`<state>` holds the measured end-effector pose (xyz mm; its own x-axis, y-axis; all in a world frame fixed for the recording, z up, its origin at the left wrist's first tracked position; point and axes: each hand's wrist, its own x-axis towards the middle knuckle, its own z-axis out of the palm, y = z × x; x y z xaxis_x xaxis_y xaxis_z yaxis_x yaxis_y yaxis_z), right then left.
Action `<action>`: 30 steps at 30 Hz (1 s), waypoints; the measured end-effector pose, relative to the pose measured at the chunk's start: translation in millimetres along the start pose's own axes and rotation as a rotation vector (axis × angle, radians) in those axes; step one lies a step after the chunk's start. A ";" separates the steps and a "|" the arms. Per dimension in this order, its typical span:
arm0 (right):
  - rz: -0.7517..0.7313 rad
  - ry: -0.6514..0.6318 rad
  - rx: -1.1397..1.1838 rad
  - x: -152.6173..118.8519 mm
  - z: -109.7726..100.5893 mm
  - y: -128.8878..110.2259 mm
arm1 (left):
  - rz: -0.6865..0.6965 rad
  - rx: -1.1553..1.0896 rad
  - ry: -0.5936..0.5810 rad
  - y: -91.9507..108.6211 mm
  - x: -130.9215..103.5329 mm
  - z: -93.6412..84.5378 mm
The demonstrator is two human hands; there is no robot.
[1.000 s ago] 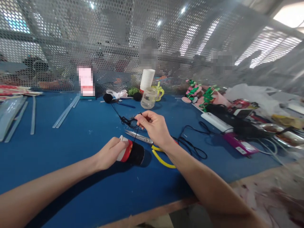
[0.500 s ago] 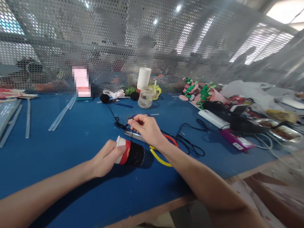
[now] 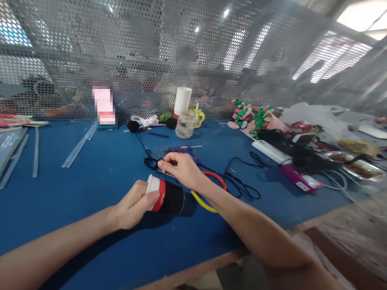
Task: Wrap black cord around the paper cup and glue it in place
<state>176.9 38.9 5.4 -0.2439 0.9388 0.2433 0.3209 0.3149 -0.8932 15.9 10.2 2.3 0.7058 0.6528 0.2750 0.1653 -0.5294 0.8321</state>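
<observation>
While left hand (image 3: pixel 130 207) holds cup (image 3: pixel 172 198), right hand (image 3: pixel 183 171) pinching yarn (image 3: pixel 150 162), scissors (image 3: pixel 202 204) nearby

Cup (image 3: pixel 173 198) over bench (image 3: pixel 127 257), left of scissors handles (image 3: pixel 202 203). Glue gun (image 3: pixel 186 150) behind scissors; jar (image 3: pixel 185 128) behind glue gun, cup stack (image 3: pixel 183 100) behind jar. Yarn ball (image 3: pixel 133 126) left of jar, flowers (image 3: pixel 262 122) right. Strips (image 3: pixel 35 153) at bench's left.

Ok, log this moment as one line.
left hand: grips paper cup, tilted | right hand: pinches black yarn | blue glue gun: on table, beyond right hand
</observation>
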 end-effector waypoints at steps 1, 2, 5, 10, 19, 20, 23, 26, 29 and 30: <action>0.000 -0.013 -0.007 -0.2 0.1 -0.6 | 0.018 0.008 -0.002 0.2 0.2 -0.1; 0.002 -0.026 -0.016 -0.4 0.1 -1.6 | 0.034 0.016 -0.003 0.1 0.3 -0.1; 0.020 -0.059 -0.039 -1.1 -0.1 -5.1 | 0.068 0.036 0.002 -1.5 -0.1 0.4; 0.041 -0.086 -0.067 -1.5 0.8 -5.7 | 0.088 0.055 0.038 -2.7 -2.4 1.4; 0.087 -0.189 -0.015 0.4 2.2 2.5 | -0.058 -0.009 0.039 2.2 -0.8 -0.1; 0.084 -0.195 -0.013 0.6 2.0 3.0 | -0.065 -0.024 0.045 2.6 -0.5 -0.2; 0.086 -0.220 -0.006 1.0 2.3 3.8 | -0.085 -0.072 0.051 2.8 -0.9 -0.1; 0.087 -0.238 -0.010 1.5 3.4 4.8 | -0.178 -0.195 0.076 1.6 -2.2 0.7; 0.108 -0.212 -0.018 2.5 4.0 6.9 | -0.329 -0.408 0.135 0.2 -0.6 1.8; 0.125 -0.188 -0.022 3.0 3.7 7.6 | -0.380 -0.480 0.179 -0.1 1.3 1.9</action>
<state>175.2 43.6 -2.1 -0.3664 0.9289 0.0547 0.3785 0.2025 -0.9032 18.1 10.1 1.7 0.5260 0.8496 -0.0398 0.0246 0.0316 0.9992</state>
